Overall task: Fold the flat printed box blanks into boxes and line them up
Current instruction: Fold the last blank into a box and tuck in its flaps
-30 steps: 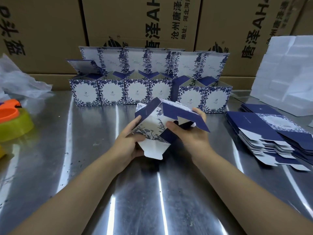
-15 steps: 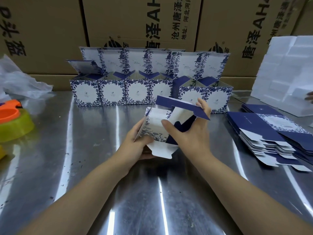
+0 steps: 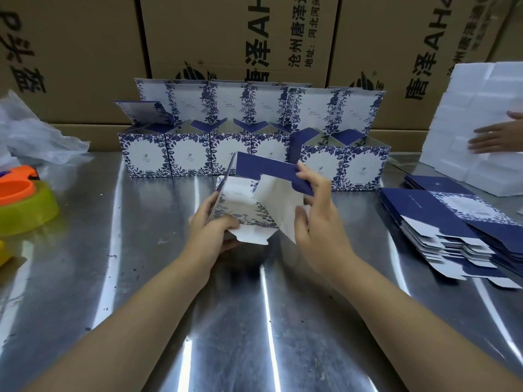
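Cartons (image 3: 240, 38) with black print across top of frame. Steel surface (image 3: 141, 278) filling lower frame. White foam blocks (image 3: 481, 114) at upper right. Row of folded boxes (image 3: 192, 154), blue floral print, lids up, along back edge of surface, touching side by side. Stack of flat blanks (image 3: 452, 222) fanned at right edge. Crumpled plastic bag (image 3: 36, 137) at upper left. Half-folded box (image 3: 246, 205) at centre, just in front of row, raised off surface, flaps loose. Left hand (image 3: 210, 227) gripping its lower left corner, thumb on printed panel, fingers clamped behind. Right hand (image 3: 319, 222) with fingers bent over end of navy flap, thumb against white inner flap. Orange and yellow plastic object (image 3: 22, 205) at left edge. Second person's hand (image 3: 495, 137) flat on foam, far right.
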